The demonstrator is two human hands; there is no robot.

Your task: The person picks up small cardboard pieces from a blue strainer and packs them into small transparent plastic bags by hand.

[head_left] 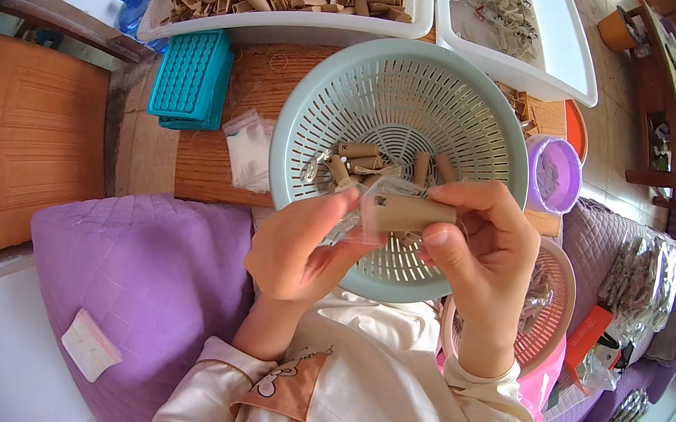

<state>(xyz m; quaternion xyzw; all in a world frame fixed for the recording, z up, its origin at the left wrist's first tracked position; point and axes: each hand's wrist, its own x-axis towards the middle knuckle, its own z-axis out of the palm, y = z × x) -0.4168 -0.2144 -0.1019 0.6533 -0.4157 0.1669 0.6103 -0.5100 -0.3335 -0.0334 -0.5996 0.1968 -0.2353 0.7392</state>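
Observation:
Above a grey-green slotted plastic basket [311, 95] I hold a tan, cork-shaped piece [411, 214] with both hands. My right hand [490, 267] pinches its wider right end between thumb and fingers. My left hand [298, 249] is closed on a small clear plastic bag [368, 228], whose film covers the left end of the piece. Inside the basket lie several similar tan pieces [358, 151] with thin pale wires among them. What lies directly under my hands is hidden.
Behind the basket stand a white bin [296, 19] of brown parts and another white bin [581, 77] with wiry pieces. Teal trays [191, 78] and a stack of clear bags [248, 151] sit left. On the right are a purple tub [565, 178] and a pink basket [562, 286].

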